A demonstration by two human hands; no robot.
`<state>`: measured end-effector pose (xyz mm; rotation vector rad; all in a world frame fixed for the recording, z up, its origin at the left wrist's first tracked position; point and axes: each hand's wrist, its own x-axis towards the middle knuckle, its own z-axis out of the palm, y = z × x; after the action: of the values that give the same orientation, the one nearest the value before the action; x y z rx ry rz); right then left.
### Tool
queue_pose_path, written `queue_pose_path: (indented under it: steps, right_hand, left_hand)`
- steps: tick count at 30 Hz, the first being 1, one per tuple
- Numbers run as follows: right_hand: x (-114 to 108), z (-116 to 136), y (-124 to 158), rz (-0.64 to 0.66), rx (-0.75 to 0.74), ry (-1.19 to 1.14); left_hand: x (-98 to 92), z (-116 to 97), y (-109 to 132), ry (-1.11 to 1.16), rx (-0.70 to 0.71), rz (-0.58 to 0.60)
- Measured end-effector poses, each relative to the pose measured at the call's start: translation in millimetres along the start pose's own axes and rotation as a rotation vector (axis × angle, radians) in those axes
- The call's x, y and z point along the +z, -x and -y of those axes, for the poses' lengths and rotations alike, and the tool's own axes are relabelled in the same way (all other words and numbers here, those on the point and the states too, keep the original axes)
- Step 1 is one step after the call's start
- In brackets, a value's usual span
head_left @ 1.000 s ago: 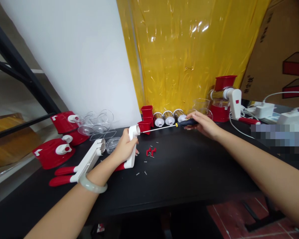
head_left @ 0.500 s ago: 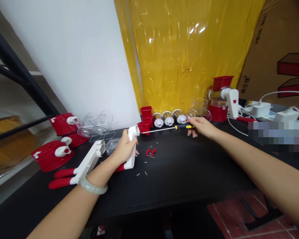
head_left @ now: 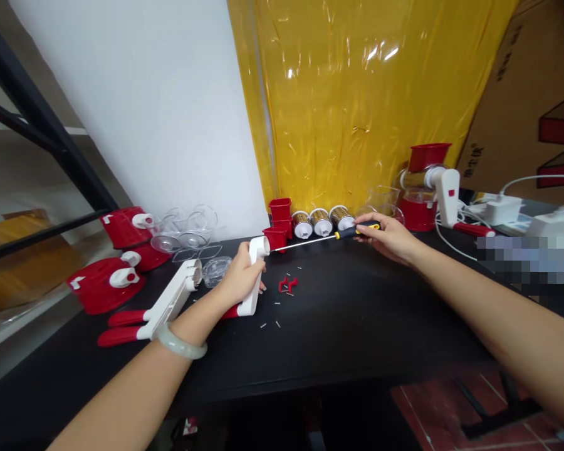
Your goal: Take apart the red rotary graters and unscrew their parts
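My left hand is closed around a white crank handle with a red grip, held upright above the black table. In my right hand is a screwdriver with a black and yellow handle. Its long shaft points left, and the tip reaches the round socket at the crank handle's top; whether it touches a screw there cannot be made out. Below the shaft lie small red clips with several loose screws around them. Two more white crank handles with red grips lie left of my left hand.
Red bases and clear plastic parts stand at the left. Red hoppers and grater drums line the back. An assembled drum grater stands at right, near white chargers and cables.
The screwdriver's handle end has risen slightly and rolled in my right hand, whose fingers have shifted. My left hand still holds the crank handle. The whole view has shifted a little.
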<state>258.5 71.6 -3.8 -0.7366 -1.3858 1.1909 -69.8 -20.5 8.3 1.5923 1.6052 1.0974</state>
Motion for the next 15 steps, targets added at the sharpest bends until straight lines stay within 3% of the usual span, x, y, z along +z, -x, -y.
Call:
queue_pose_path:
  steps: [5,15]
  right_hand:
    - [4.2,0.5,-3.4,-0.106,-0.027,-0.049]
    - [-3.7,-1.2,-7.0,-0.106,-0.049,-0.026]
  left_hand:
    - [1.4,-9.4,5.9,-0.027,-0.009,0.038]
    - [-0.5,-1.3,-0.6,-0.053,-0.012,0.012]
